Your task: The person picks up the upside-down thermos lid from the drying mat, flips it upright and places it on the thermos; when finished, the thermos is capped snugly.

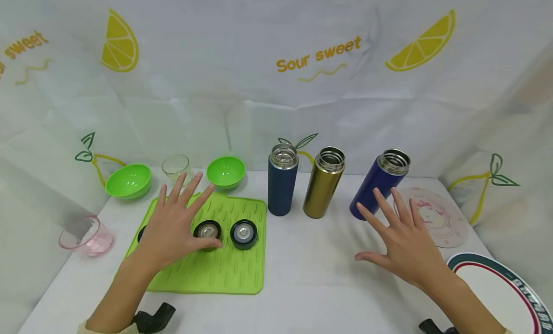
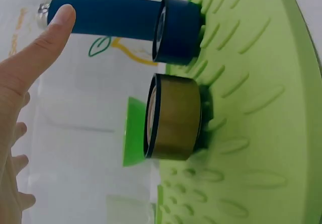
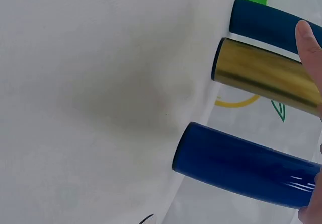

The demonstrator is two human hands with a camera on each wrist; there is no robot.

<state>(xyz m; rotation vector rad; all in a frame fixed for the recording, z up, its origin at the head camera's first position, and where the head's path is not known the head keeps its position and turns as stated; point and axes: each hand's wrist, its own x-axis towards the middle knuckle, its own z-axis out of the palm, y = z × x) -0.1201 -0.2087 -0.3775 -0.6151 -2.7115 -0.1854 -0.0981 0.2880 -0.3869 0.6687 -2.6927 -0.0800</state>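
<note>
My left hand (image 1: 173, 228) hovers with spread fingers over the green ribbed mat (image 1: 242, 281). Upside down on that mat lie a gold bottle lid (image 2: 176, 118) and a dark teal-blue lid (image 1: 244, 234). Behind the left hand another dark lid (image 1: 141, 234) is mostly hidden. My right hand (image 1: 403, 245), fingers spread and holding nothing, is in front of an uncapped royal-blue bottle (image 1: 373, 185); its fingertips overlap the bottle in the head view. To that bottle's left stand an uncapped gold bottle (image 1: 321, 190) and an uncapped teal-blue bottle (image 1: 282, 187), both upright.
Two green bowls (image 1: 129, 181) and a clear glass (image 1: 174, 165) stand along the back left. A pink-tinted glass (image 1: 97, 240) is at the left edge. On the right lie a pink-patterned disc (image 1: 440, 223) and a white round board (image 1: 492, 286) with a green-red rim.
</note>
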